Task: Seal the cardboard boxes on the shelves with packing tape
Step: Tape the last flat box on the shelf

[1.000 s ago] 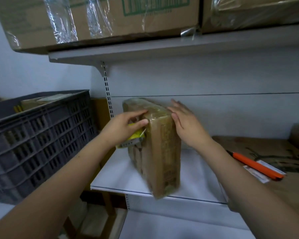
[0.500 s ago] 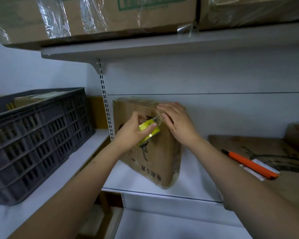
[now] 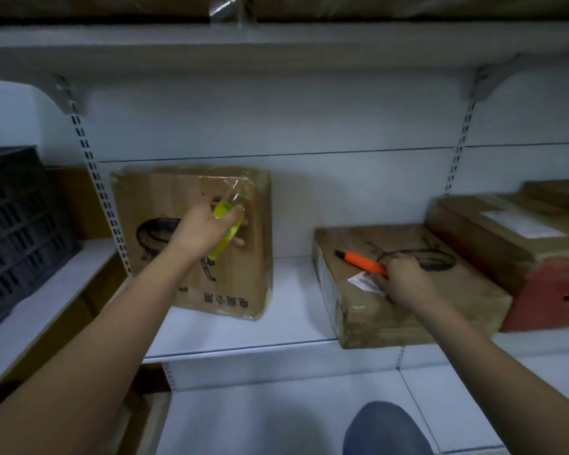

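- Left fingers [image 3: 235,213] wrapped round the yellow tape roll [image 3: 225,229], left hand [image 3: 204,229] pressing it against the front face of the upright cardboard box [image 3: 191,241], left of centre on the white shelf [image 3: 289,326].
- Clear tape strip [image 3: 232,188] running taut from the roll up over the top edge of that box; not yet cut, by the look of it.
- Right hand [image 3: 404,279] well apart from the roll, down on the flat cardboard box [image 3: 408,290] to the right, fingers curled at the near end of the orange cutter [image 3: 362,261]; whether closed firmly on it or only just taking hold, hard to tell through the blur.
- Cutter lying with its long axis running far-left to near-right, dark tip pointing far-left toward the upright box, handle end under the right hand.
- Key relation: strip to be cut sits up and to the left of the cutter, just above the left hand; right hand nearer the cutter, left hand fully taken up with the roll.
- Probable next need: lift the cutter, carry it leftward, meet the strip between roll and box top while keeping the tape taut.
- Further right, a third box [image 3: 519,244] with a white label; dark plastic crate [image 3: 20,224] at far left.
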